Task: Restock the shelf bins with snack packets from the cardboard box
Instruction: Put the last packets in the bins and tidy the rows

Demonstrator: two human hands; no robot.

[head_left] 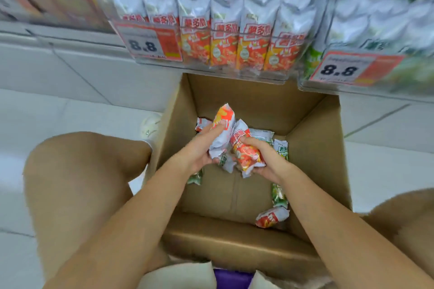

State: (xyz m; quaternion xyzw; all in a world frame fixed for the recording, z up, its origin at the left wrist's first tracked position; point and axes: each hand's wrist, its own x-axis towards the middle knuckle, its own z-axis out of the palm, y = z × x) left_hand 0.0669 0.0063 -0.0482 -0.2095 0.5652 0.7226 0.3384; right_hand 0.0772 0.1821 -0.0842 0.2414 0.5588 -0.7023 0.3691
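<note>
Both bare forearms reach into the open brown cardboard box (312, 171), where the left hand (199, 150) grips an upright orange-and-white snack packet (223, 129) and the right hand (267, 159) another (244, 152), its long axis slanting toward the shelf bin of matching orange packets (234, 49) directly above the box's far edge.

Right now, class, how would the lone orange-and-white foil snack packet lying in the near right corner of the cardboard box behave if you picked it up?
The orange-and-white foil snack packet looks puffy, so probably light. Its crinkled film would likely flex and could slip. Contents may crush if squeezed.
</note>
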